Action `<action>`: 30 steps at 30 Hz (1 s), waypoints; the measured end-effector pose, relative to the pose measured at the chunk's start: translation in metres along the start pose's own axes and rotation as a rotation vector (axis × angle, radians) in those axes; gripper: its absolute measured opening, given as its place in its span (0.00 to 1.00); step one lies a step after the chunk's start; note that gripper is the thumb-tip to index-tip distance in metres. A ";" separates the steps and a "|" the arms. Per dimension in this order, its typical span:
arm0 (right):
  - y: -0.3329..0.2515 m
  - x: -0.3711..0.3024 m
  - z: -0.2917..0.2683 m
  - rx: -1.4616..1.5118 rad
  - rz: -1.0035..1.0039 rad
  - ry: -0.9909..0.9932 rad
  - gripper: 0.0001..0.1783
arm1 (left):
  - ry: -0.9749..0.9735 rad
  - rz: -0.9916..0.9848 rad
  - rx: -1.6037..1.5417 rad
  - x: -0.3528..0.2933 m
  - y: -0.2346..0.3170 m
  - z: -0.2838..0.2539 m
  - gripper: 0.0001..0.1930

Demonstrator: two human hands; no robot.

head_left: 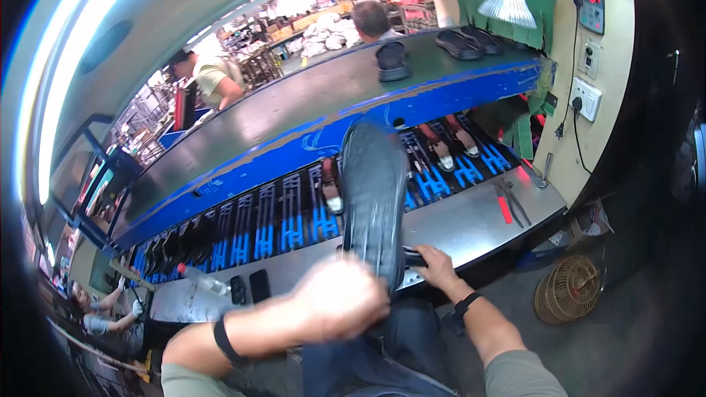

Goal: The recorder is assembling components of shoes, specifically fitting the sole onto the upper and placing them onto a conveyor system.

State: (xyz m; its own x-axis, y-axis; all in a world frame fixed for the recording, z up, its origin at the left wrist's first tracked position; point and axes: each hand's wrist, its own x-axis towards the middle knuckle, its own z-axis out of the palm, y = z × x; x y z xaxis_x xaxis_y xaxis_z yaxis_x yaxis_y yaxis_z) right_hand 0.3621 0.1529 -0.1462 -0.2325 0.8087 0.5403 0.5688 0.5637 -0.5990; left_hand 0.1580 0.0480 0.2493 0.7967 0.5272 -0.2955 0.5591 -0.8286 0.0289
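A black shoe (371, 191) stands on end before me, its sole toward me and its upper part slightly blurred. At its lower end is my left hand (338, 298), curled into a fist and smeared by motion; what its fingers hold is hidden. My right hand (437, 268) grips the right side of the shoe low down, by a dark edge. Both hands are over the front edge of the metal bench (456, 217).
Pliers with red handles (506, 206) lie on the bench's right. A clear bottle (206, 281) and a black phone (259, 285) lie left. Behind are blue-striped rack slots (293, 231) and a raised belt (294, 114) with shoes (393, 62). A wicker basket (566, 290) stands lower right.
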 end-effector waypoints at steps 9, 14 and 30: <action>-0.264 0.094 -0.114 -0.035 -0.472 -0.073 0.21 | 0.637 -0.396 -0.867 -0.152 0.126 0.343 0.08; -0.297 0.034 -0.135 0.302 -0.034 -0.397 0.23 | 1.427 -1.119 -0.342 -0.199 0.021 0.367 0.28; -0.258 -0.174 -0.080 1.511 0.972 -0.468 0.49 | 1.291 0.113 -2.313 -0.202 0.027 0.304 0.45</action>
State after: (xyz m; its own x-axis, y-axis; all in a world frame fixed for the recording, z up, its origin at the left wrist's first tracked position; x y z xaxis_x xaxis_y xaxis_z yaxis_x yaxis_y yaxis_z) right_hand 0.3188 -0.1467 -0.0385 -0.6175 0.7261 -0.3026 -0.4185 -0.6290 -0.6551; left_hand -0.0580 -0.1382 0.0199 0.0716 0.9924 0.1004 -0.8113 -0.0006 0.5846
